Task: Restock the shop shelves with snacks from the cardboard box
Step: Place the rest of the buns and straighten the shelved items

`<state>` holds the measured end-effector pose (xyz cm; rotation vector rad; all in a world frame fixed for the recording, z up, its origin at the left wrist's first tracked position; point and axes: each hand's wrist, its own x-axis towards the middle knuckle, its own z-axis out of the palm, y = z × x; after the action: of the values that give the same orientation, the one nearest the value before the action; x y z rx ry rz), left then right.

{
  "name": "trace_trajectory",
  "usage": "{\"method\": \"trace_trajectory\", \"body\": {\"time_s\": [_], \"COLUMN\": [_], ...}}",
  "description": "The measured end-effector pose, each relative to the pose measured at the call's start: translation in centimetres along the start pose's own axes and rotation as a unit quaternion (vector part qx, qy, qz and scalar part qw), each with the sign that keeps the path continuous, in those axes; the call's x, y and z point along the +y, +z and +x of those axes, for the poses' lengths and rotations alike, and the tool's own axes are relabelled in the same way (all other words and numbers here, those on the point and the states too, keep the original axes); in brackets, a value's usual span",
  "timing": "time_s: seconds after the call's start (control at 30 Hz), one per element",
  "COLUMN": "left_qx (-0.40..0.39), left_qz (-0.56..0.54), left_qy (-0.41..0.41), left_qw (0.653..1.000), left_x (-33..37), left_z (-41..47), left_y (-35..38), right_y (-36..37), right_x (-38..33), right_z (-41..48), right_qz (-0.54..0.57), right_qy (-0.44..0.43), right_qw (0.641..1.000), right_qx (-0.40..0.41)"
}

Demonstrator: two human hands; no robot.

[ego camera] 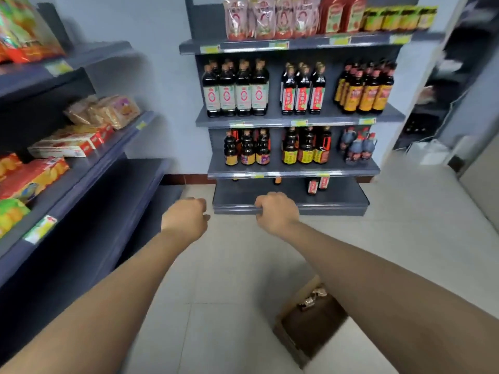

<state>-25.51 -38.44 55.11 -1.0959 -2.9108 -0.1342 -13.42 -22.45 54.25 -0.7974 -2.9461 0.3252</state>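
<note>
I see my left hand (pixel 185 217) and right hand (pixel 276 211) held out beyond the cardboard box (pixel 305 329) — both curled into empty fists. The box sits on the floor below my right forearm — snack shelves (pixel 81 168) to its left, bottle shelves (pixel 294 168) beyond it.

Shop: price-tagged shelves (pixel 270 120) of bottles (pixel 243 90)

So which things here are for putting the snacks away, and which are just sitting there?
For the job:
cardboard box on the floor
crinkly packet inside it
snack shelves on the left
left hand and right hand, both curled, empty

Just sitting there:
dark sauce bottles and red pouches on the far shelves
</note>
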Motion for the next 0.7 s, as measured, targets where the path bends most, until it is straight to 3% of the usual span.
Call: {"method": "trace_trajectory", "body": {"time_s": [0.37, 0.7], "left_qx": [-0.078, -0.194], "left_qz": [0.003, -0.018], "left_qy": [0.165, 0.199], "left_qw": [0.983, 0.960], "left_x": [12.1, 24.7], "left_z": [8.7, 12.9], "left_y": [10.1, 22.1], "right_y": [5.1, 12.2], "right_x": [13.9, 28.4], "right_z": [0.3, 1.5], "right_qz": [0.029, 0.062], "right_qy": [0.200, 0.276], "right_qw": [0.979, 0.951], "right_qx": [-0.040, -0.126]}}
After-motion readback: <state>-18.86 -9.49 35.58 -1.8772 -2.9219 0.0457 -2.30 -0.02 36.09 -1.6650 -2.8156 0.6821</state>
